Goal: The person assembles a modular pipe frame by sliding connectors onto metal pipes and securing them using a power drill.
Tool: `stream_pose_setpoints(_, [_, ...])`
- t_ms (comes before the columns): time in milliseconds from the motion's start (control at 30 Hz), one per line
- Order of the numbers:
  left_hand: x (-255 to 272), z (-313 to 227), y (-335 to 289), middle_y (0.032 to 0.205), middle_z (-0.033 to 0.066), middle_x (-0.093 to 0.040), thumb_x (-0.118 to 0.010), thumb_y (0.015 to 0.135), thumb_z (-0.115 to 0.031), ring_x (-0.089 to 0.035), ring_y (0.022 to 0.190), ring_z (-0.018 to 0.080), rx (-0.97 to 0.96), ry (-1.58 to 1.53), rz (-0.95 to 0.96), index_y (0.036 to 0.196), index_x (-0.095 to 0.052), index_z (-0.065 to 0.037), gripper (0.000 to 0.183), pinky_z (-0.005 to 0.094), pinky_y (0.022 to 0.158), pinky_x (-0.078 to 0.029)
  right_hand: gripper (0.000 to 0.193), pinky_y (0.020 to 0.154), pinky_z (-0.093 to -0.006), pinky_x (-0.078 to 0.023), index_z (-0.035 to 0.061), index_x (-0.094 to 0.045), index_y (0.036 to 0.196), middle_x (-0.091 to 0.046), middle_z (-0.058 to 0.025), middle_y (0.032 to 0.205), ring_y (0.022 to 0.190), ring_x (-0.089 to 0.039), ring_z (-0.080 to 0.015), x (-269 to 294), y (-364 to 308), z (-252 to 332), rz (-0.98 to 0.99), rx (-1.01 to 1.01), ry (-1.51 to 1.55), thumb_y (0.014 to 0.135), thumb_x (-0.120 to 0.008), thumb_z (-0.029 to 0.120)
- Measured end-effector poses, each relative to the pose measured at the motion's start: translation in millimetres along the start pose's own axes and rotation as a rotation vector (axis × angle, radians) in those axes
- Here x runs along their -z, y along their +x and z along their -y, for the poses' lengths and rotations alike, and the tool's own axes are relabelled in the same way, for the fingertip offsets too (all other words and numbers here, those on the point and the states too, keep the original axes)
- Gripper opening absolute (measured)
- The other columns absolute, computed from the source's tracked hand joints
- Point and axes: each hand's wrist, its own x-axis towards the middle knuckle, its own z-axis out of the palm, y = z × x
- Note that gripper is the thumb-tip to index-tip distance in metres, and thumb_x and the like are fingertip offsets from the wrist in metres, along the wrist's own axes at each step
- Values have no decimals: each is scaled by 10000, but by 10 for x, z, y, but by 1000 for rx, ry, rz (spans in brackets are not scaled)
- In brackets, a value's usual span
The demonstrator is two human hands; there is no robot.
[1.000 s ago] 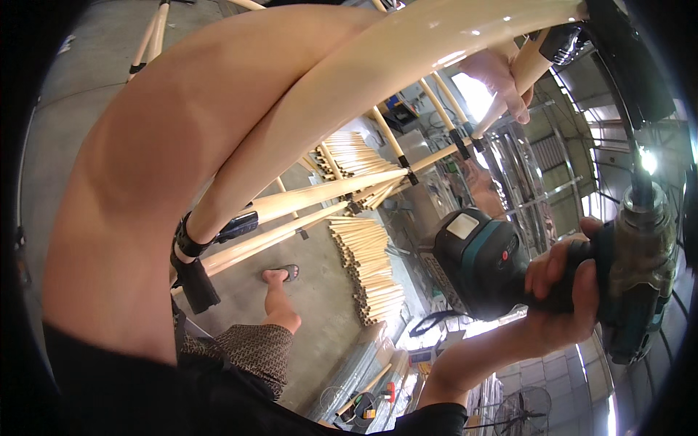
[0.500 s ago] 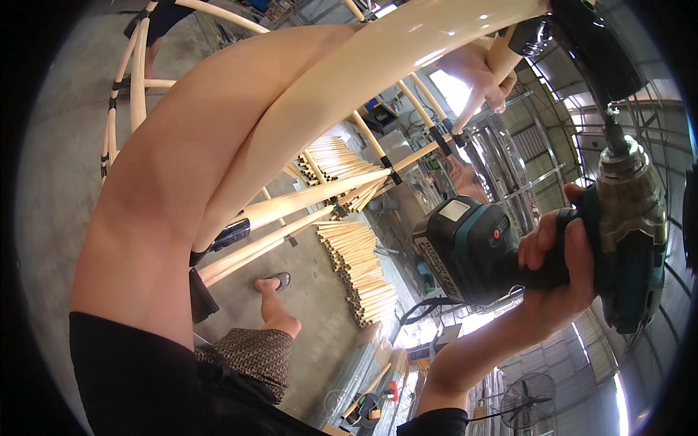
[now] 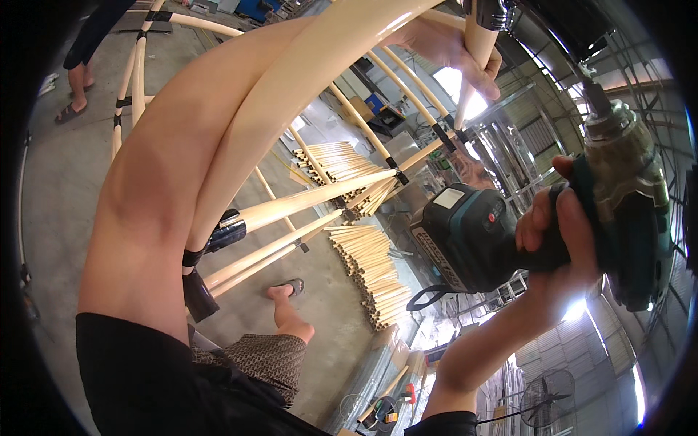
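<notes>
My right hand [image 3: 563, 225] is wrapped round the grip of a teal and black cordless impact driver [image 3: 632, 203]. The driver's bit points up, its tip close to a dark black fitting [image 3: 563, 25] at the upper right; I cannot tell whether they touch. My left arm runs up alongside a thick cream-coloured tube [image 3: 283, 116]. At the top, my left hand [image 3: 440, 43] has its fingers closed round another cream tube [image 3: 478, 47], just below a glossy black joint [image 3: 491, 13].
More cream tubes with black joints form a frame [image 3: 313, 200] below my arms. Stacks of cut tubes [image 3: 371, 276] lie on the concrete floor. Another person's legs [image 3: 78, 76] show at the upper left. A fan [image 3: 547, 398] stands at the lower right.
My view has shifted, so the tubes and left hand sit further left and higher. The driver's bit has shifted slightly left. Both hands keep their hold.
</notes>
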Motion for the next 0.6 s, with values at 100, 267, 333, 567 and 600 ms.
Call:
stream_pose_setpoints(100, [-53, 55, -56, 802, 36, -587, -701, 852, -273, -553, 777, 159, 7, -9, -2, 940, -598, -48, 262, 309, 718, -450, 457, 502, -291, -381, -104, -448, 1286, -502, -88, 679, 503, -458, -141, 29, 26, -63, 16, -29, -6, 924, -566, 150])
stream_pose_setpoints(267, [-21, 5, -82, 768, 27, -587, -693, 861, -238, -558, 756, 152, 38, -3, 20, 904, -597, -47, 219, 308, 706, -455, 466, 502, -292, -374, -102, -432, 1300, -498, -81, 679, 500, -447, -136, 143, 159, -35, 57, 50, -200, 928, -569, 145])
stream_pose_setpoints(333, [136, -61, -153, 772, 28, -588, -693, 861, -242, -559, 758, 152, 59, 50, 33, 908, -597, -46, 223, 308, 707, -456, 439, 503, -284, -374, -102, -478, 1263, -511, -75, 677, 501, -456, -133, 80, 265, -43, 83, 92, -76, 916, -592, 142])
stream_pose_setpoints(567, [-70, 8, 3, 786, 33, -591, -694, 859, -256, -564, 764, 155, 29, -4, 39, 921, -597, -44, 241, 309, 711, -460, 341, 503, -254, -373, -83, -610, 1108, -549, -65, 678, 505, -486, -126, -172, 332, -91, -66, 198, -250, 854, -682, 133])
stream_pose_setpoints(600, [20, 2, -41, 788, 33, -592, -694, 858, -258, -564, 765, 155, 37, 12, 36, 923, -597, -44, 244, 309, 711, -460, 350, 500, -256, -372, -79, -597, 1129, -543, -63, 680, 500, -480, -128, -202, 332, -134, -88, 183, -195, 863, -673, 135])
